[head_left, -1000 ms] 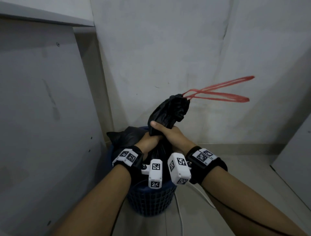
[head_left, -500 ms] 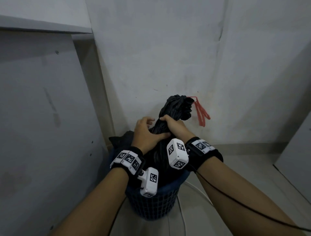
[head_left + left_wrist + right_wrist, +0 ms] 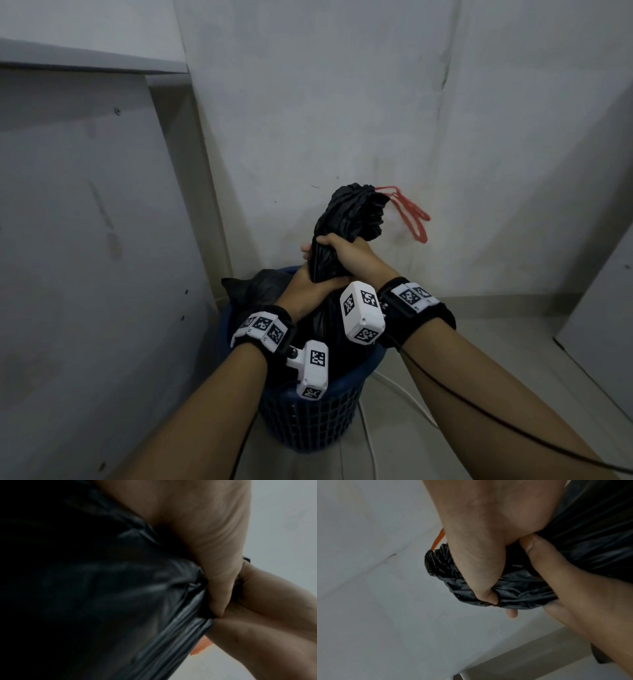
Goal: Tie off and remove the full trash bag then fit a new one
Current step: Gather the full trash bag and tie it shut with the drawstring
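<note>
A full black trash bag (image 3: 352,212) stands in a blue mesh bin (image 3: 315,421) in a wall corner. Its top is gathered into a twisted neck that sticks up above the bin. My right hand (image 3: 342,251) grips this neck, thumb and fingers curled round it (image 3: 488,599). My left hand (image 3: 308,279) grips the neck just below, touching the right hand (image 3: 217,601). A red drawstring (image 3: 411,216) hangs limp in loops from the bag's mouth against the wall. A short piece of the drawstring (image 3: 439,539) shows above my right hand. The bag's lower body is hidden in the bin.
A grey cabinet side (image 3: 85,240) stands close on the left and a white wall (image 3: 342,102) right behind the bin. A white cable (image 3: 404,394) lies on the floor to the right of the bin. Another pale panel (image 3: 609,308) stands at far right.
The drawstring, flung out taut to the right a second ago, now hangs slack. My left hand, laid loosely over the neck half a second ago, has closed round it under the right hand.
</note>
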